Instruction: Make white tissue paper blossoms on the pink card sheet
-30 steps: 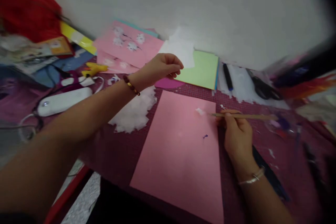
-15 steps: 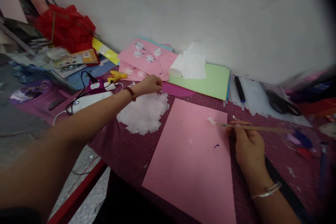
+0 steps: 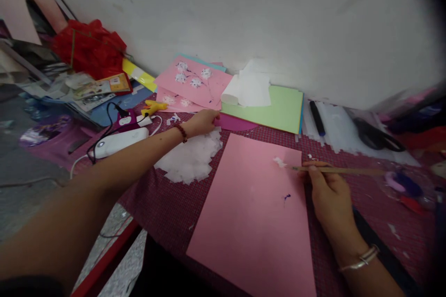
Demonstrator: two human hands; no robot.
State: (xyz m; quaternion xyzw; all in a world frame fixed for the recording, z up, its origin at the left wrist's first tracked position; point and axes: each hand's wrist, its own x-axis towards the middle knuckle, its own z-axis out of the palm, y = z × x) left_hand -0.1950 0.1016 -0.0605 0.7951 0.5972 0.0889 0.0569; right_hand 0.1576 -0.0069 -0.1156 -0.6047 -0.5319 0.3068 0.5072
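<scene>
My right hand (image 3: 331, 195) pinches a slim wooden stick (image 3: 348, 170), perhaps a pencil or brush handle, held level over the right edge of a pink sheet (image 3: 254, 222). Close by the stick's left end, a small white tuft of tissue (image 3: 279, 162) rests on the sheet. Lower down there is a small purple mark (image 3: 286, 197). My left hand (image 3: 203, 122) is closed above the far side of a pile of white tissue squares (image 3: 190, 160); whatever its fingers hold is hidden.
Behind lie pink sheets with white blossoms (image 3: 188, 81), a paper roll (image 3: 251, 86) and green paper (image 3: 285, 106). A yellow glue gun (image 3: 153, 106), a power strip (image 3: 121, 141) and cables are at the left. Black scissors (image 3: 378, 137) and a dark-handled tool (image 3: 317, 118) lie right.
My left hand has shifted slightly right and down in the view, still closed over the tissue pile. My right hand keeps its grip on the stick and has barely moved.
</scene>
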